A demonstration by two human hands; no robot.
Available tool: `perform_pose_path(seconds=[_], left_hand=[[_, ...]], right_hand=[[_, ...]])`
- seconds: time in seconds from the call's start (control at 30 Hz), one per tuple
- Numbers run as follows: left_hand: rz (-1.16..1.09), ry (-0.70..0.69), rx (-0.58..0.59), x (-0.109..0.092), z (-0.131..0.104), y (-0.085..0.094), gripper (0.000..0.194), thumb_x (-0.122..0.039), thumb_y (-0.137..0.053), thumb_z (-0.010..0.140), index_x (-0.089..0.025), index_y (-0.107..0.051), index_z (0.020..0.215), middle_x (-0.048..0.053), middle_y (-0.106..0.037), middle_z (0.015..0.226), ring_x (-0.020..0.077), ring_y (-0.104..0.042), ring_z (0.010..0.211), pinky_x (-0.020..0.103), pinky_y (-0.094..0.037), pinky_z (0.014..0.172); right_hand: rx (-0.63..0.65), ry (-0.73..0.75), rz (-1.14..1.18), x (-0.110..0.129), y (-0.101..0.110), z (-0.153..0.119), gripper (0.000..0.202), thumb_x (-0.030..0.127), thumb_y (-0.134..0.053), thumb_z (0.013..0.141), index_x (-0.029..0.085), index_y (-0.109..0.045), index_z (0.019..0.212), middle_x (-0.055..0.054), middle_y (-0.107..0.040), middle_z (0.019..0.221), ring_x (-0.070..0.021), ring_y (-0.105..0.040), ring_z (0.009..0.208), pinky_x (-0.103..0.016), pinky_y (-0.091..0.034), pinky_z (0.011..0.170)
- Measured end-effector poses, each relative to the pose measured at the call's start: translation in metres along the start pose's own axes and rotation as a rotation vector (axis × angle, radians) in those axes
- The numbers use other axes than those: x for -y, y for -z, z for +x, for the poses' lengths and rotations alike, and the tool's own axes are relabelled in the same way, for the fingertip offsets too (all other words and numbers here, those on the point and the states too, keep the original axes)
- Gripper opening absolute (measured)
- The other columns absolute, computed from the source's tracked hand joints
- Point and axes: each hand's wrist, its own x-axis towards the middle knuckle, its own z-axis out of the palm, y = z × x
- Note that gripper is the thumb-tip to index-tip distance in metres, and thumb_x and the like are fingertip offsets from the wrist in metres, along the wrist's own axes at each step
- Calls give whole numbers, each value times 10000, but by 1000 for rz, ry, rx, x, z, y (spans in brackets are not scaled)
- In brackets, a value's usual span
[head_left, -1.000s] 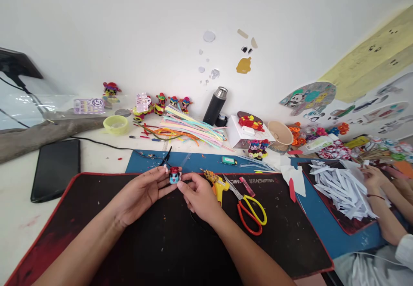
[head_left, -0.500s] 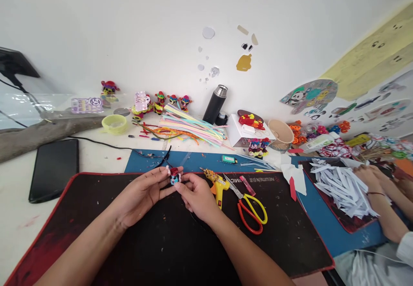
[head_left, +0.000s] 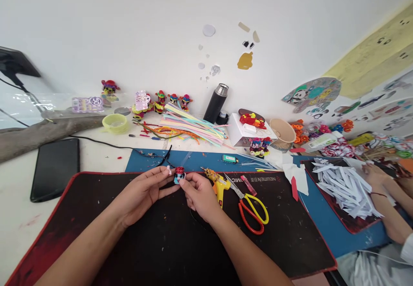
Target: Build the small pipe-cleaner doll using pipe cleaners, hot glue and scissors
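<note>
From where I stand, the right hand (head_left: 201,196) is pinching a tiny red-and-blue doll head (head_left: 179,176) over the black mat (head_left: 164,243). The left hand (head_left: 142,195) pinches a small white bit (head_left: 169,170) just beside it. A yellow glue gun (head_left: 222,185) lies near the right hand, next to big scissors (head_left: 240,194).

Black flask (head_left: 215,105) near white box (head_left: 238,134)

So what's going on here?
A person's right hand pinches a small red-and-blue figure over a black mat, while their left hand holds a tiny white piece near it. A yellow glue gun and scissors lie to the right. Further right, another person's hands are by white paper strips.
</note>
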Motion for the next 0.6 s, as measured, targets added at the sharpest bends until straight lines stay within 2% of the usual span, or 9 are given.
perform_pose_path(seconds=[0.13, 0.3, 0.47, 0.6], left_hand=[[195, -140, -80, -5, 1, 5, 304, -458, -921, 790, -218, -765, 895, 117, -794, 1281, 344, -621, 1381, 434, -557, 1098], [575, -225, -139, -8, 1, 10, 452, -656, -852, 774, -233, -744, 890, 91, -793, 1260, 344, -633, 1301, 415, -465, 1107], [833, -231, -91, -10, -2, 5, 527, -759, -737, 801, -243, -758, 910, 65, -804, 1130, 343, -670, 1140, 408, -469, 1025], [913, -238, -39, -12, -5, 1, 511, -744, -707, 824, -241, -761, 899, 53, -808, 1079, 328, -685, 1073, 380, -482, 979]], right_hand=[[6, 14, 51, -1, 2, -3, 468, 625, -803, 835, 218, -579, 894, 152, -388, 507, -47, -243, 360, -205, -223, 332], [20, 36, 64, -2, 5, -6, 499, 651, -809, 824, 219, -568, 884, 165, -377, 471, -42, -245, 339, -190, -233, 322], [25, 40, 74, 0, 8, -10, 533, 679, -821, 806, 216, -567, 881, 166, -382, 464, -40, -254, 340, -181, -244, 323], [32, 48, 74, 0, 9, -11, 531, 678, -818, 816, 212, -577, 894, 160, -400, 465, -43, -274, 336, -181, -251, 327]])
